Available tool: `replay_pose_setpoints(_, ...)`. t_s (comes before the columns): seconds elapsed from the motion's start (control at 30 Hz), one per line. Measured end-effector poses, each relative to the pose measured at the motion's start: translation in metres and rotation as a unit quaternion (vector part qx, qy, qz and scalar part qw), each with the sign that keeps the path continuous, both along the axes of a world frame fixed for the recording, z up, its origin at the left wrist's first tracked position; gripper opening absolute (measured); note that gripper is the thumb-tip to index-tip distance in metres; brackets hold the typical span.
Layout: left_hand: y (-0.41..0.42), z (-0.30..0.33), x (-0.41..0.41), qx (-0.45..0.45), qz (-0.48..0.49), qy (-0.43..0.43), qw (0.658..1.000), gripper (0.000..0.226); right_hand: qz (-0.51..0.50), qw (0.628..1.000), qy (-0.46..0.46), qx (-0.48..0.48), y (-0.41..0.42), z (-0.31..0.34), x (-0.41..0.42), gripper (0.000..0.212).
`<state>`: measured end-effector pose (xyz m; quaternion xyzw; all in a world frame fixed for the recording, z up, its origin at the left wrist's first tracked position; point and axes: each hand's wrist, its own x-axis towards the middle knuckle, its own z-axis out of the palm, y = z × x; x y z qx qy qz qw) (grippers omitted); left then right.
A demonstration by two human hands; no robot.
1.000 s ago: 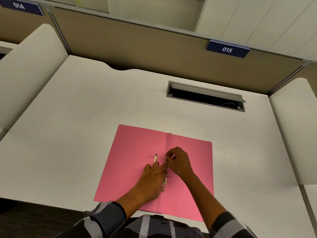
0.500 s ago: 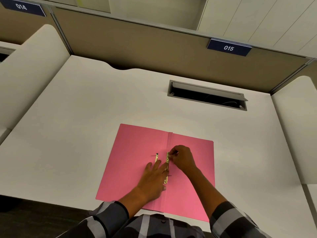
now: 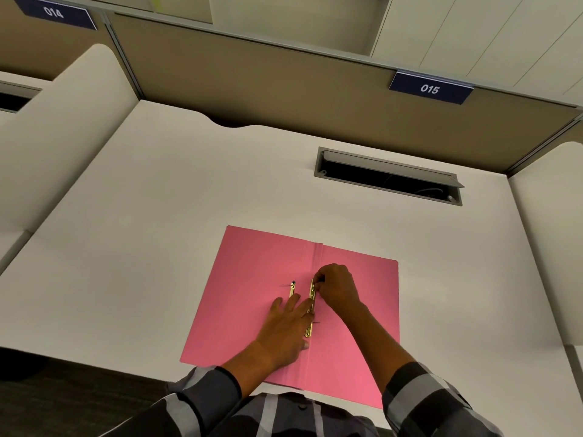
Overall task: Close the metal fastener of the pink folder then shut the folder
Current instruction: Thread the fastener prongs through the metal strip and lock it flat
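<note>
The pink folder (image 3: 252, 294) lies open and flat on the white surface (image 3: 142, 231), near its front edge and a little right of the middle, with the spine fold running from far to near down its centre. The metal fastener (image 3: 311, 298), a brass-coloured strip, lies along the spine just left of the fold; a second, shorter brass piece (image 3: 292, 291) with a dark tip at its far end sits just to its left on the left cover, and whether the two are joined cannot be told. The left hand (image 3: 284, 329) rests palm down on the left cover with fingers spread and extended, its grip released, the fingertips lying between and upon the brass pieces and pressing the strip's middle. The right hand (image 3: 336, 285) comes in from the right cover with its fingers curled, its grip pinched on the far end of the metal fastener, where a small dark tip shows between finger and thumb. Both forearms emerge from grey-striped sleeves (image 3: 422, 402) at the near edge. Farther back on the surface, well apart from the folder, an open cable slot (image 3: 388, 175) with a grey flap is set into the top. On the brown partition (image 3: 252, 89) behind hang dark number plates reading 015 (image 3: 430, 88) and, to the far left, 014 (image 3: 53, 11).
</note>
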<state>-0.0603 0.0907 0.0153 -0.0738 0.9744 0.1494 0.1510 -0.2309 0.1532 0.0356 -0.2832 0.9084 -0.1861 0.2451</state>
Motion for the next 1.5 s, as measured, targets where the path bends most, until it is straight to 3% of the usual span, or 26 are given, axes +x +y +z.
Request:
replay_pose_setpoints(0.4,0.000,-0.002,0.000,-0.006,-0.002,0.003,1.000,0.067,0.120,0.991,0.055,0.025,-0.005,0.005,-0.005,0.019)
replay_pose_setpoints(0.87,0.001,-0.005,0.001,-0.015,-0.008,0.004,1.000,0.069,0.291,0.954,0.067,0.033,-0.010,0.023,-0.026,0.019)
replay_pose_setpoints(1.5,-0.005,-0.004,0.004,0.009,-0.005,0.005,1.000,0.072,0.182,0.979,0.090,-0.032,0.016,0.015,-0.013,0.020)
